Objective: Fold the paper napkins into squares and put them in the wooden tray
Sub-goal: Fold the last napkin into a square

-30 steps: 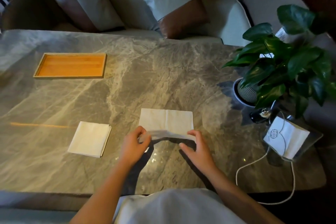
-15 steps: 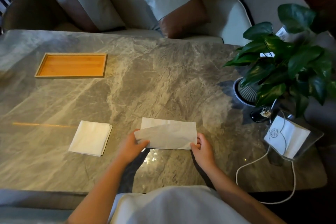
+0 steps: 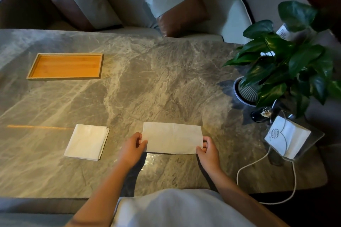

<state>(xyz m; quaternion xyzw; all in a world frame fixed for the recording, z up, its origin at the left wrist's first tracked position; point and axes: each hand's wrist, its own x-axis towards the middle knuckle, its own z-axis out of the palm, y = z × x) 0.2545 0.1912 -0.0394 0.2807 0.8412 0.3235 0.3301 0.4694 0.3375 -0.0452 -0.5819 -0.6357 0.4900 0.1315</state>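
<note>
A white paper napkin lies folded in half as a long rectangle on the marble table, near its front edge. My left hand pinches its near left corner. My right hand pinches its near right corner. A stack of square white napkins rests to the left of my hands. The wooden tray sits at the far left of the table with nothing in it.
A potted plant stands at the table's right side. Near it lie a small dark object, a white napkin holder and a white cord. A sofa with cushions runs behind the table.
My hands brought the napkin's near edge up and over to its far edge, folding it in half. The napkin now lies flat as a narrow rectangle and my hands have spread to its ends.
</note>
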